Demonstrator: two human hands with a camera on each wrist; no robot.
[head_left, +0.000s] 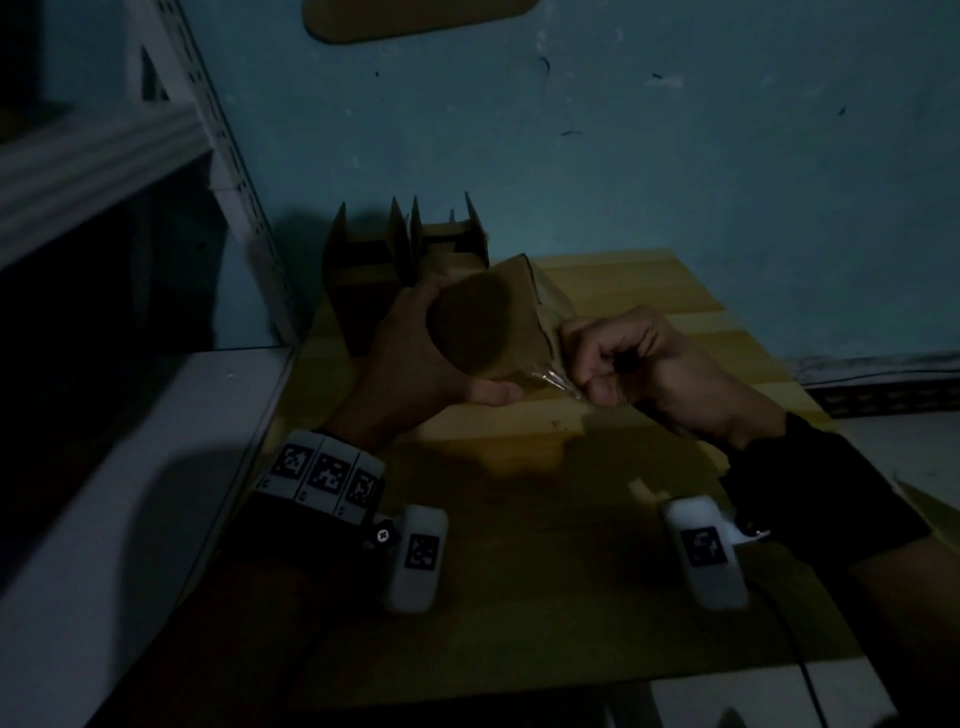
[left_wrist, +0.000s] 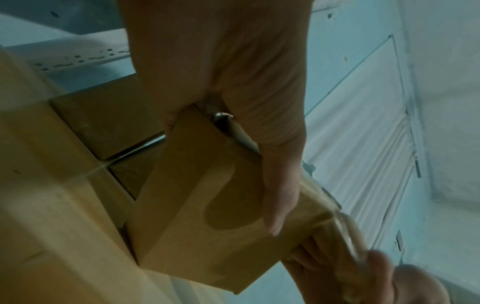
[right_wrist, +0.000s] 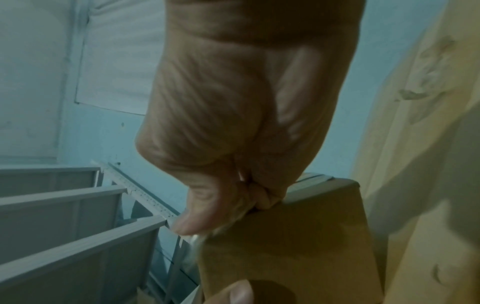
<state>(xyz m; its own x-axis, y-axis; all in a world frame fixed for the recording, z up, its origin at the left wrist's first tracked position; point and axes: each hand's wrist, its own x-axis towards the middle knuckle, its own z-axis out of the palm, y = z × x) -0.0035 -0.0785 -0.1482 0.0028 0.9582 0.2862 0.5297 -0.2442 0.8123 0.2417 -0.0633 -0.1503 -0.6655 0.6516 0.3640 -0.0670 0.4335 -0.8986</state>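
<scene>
A small brown cardboard box (head_left: 511, 312) with a dark oval window is held above the wooden table (head_left: 649, 291). My left hand (head_left: 415, 358) grips it from the left, thumb along its lower edge. In the left wrist view the box (left_wrist: 197, 216) fills the middle, with the thumb across its oval window. My right hand (head_left: 618, 358) pinches a strip of clear film or tape (head_left: 553, 371) at the box's right end. The right wrist view shows the pinching fingers (right_wrist: 257, 197) at the top edge of the box (right_wrist: 298, 242).
Several open cardboard boxes (head_left: 395, 260) stand at the table's back left, close behind the held box. A white metal shelf rack (head_left: 130, 156) runs along the left. A blue wall (head_left: 675, 130) lies behind. The scene is dim.
</scene>
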